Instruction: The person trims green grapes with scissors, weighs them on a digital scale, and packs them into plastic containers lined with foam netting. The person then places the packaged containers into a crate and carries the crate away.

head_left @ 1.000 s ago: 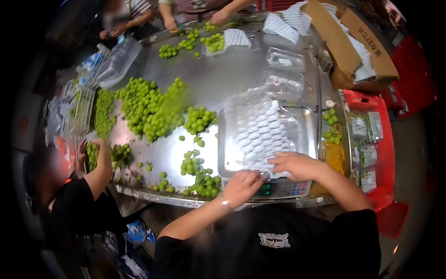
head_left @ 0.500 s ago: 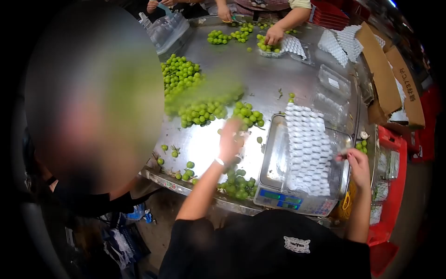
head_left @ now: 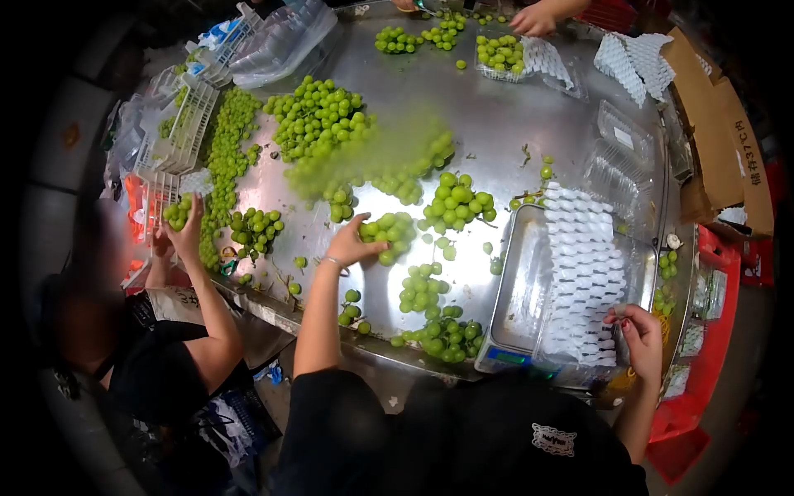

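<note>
Fruit-packing area, grape bunches (head_left: 321,122), scale (head_left: 521,285), clear boxes (head_left: 613,124)

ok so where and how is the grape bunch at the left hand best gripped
Probably around the rounded body of the grape bunch, from its left: the left hand is spread open there, while other grapes sit close on the far and right sides. Its lumpy, rounded mass suggests a gentle cupped hold rather than pinching single berries.

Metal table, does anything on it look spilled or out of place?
Yes, slightly: a single grape lies loose toward the far side of the metal table, beside the filled plastic tray rather than in it, so it looks stray.
</note>
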Tool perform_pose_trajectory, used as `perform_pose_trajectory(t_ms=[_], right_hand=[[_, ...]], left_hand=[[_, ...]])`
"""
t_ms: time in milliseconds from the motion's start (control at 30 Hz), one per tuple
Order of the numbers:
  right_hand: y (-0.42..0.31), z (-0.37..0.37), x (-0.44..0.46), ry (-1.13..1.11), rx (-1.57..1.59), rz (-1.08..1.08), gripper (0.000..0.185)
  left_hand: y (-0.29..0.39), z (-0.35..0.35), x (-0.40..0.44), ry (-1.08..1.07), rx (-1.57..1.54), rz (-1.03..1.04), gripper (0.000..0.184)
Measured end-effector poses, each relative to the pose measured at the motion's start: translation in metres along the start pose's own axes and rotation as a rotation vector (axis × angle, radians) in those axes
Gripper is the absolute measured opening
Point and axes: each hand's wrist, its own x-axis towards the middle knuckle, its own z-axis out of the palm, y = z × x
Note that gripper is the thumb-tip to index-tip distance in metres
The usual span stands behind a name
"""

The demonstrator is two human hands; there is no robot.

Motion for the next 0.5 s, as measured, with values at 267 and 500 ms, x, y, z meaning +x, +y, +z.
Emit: perform_pose_trajectory(t_ms=[267,500], right_hand=[[-0.012,0.028,-0.011,-0.078,-0.032,-0.046,0.02],[-0.013,0.038,-0.031,-0.155,-0.066,-0.082,0.018]], left_hand=[[0.039,0.061,-0.049,0.349,-0.516,0.048,0.076],[0.025,0.094,-0.013,0.544,-0.979,-0.168,0.059]])
